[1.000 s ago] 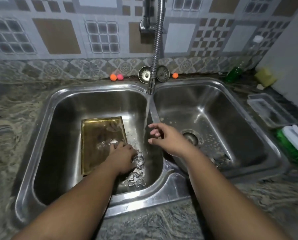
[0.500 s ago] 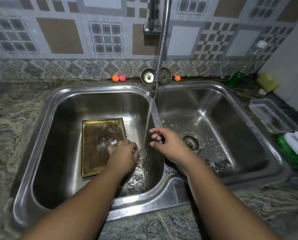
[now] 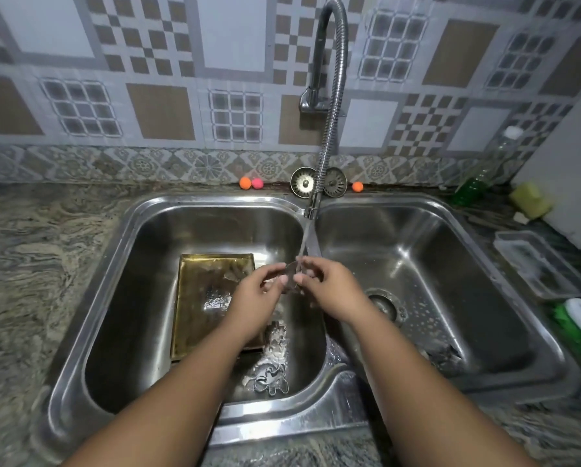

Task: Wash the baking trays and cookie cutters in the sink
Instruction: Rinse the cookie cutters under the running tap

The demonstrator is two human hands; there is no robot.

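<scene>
One cookie cutter (image 3: 289, 274), centre frame below the running tap (image 3: 332, 106): pinched between my left hand (image 3: 253, 298) and right hand (image 3: 331, 291). Likely light, stiff, wet-slick; best held by its outer band, off the thin edge.

tray (image 3: 211, 291): gold, flat, left basin (image 3: 137, 298) | cutter (image 3: 291, 276): held up, blurred | cutters (image 3: 271, 382): basin floor

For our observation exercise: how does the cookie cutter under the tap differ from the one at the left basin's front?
The held cookie cutter is raised, pinched between left hand and right hand, under the water stream; the lying cookie cutter rests flat on the basin floor, untouched. Both are thin metal outlines.
</scene>
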